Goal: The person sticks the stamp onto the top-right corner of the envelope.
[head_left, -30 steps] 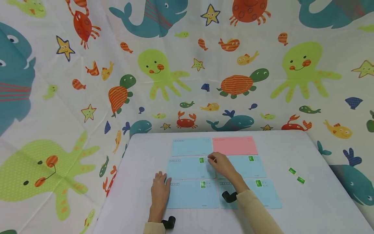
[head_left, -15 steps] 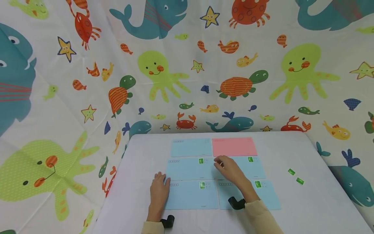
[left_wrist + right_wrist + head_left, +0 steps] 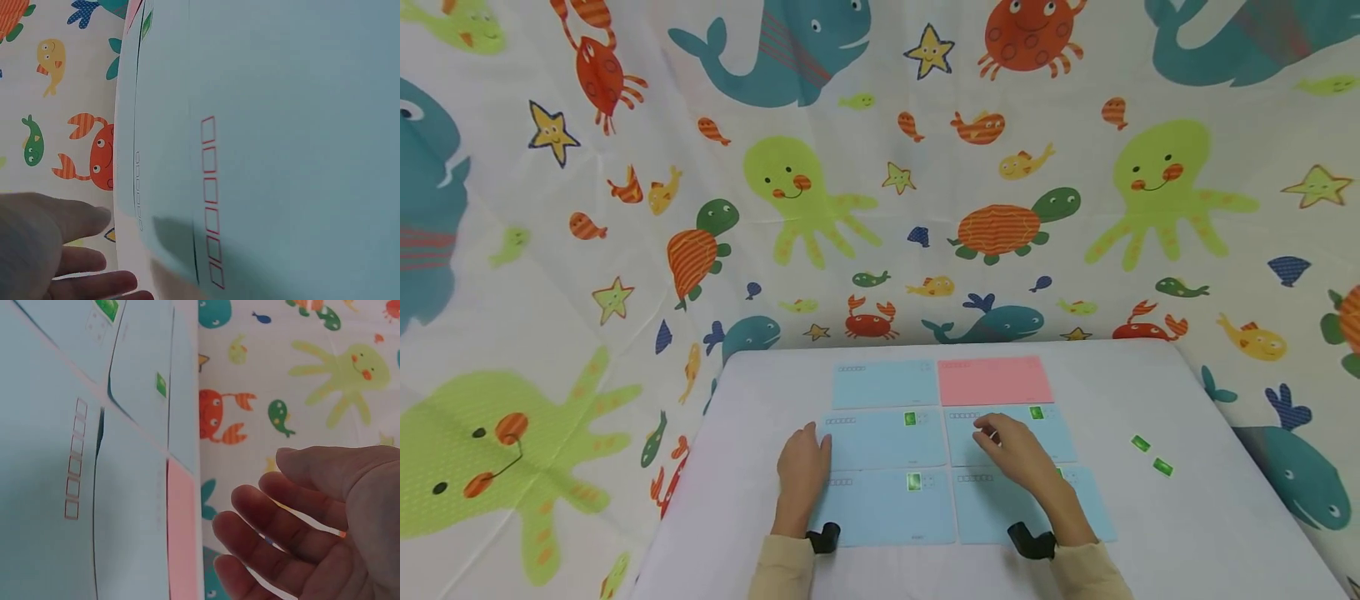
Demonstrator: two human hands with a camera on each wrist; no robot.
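Observation:
Several blue envelopes lie in a grid, among them the near left envelope (image 3: 887,517), the middle left envelope (image 3: 880,446) and the middle right envelope (image 3: 958,450). These three each bear a green stamp at the upper right. In the head view my left hand (image 3: 801,475) is at the left edges of the left column, fingers relaxed. Over the right column hovers my right hand (image 3: 1021,454), overlapping the middle right envelope. The right wrist view shows its fingers (image 3: 250,534) loosely bent with nothing between them. The near right envelope (image 3: 992,517) is partly covered by my right arm.
At the back lie an unstamped blue envelope (image 3: 886,385) and a pink envelope (image 3: 996,382). Two loose green stamps, one nearer (image 3: 1162,467) and one farther (image 3: 1141,443), lie on the white table (image 3: 1202,533) at right. A sea-animal curtain (image 3: 925,125) hangs behind and at the sides.
My right hand has moved right and slightly nearer, from the middle left envelope to over the middle right one. The left hand has lifted its fingers a little, shifting slightly. The view has tilted slightly.

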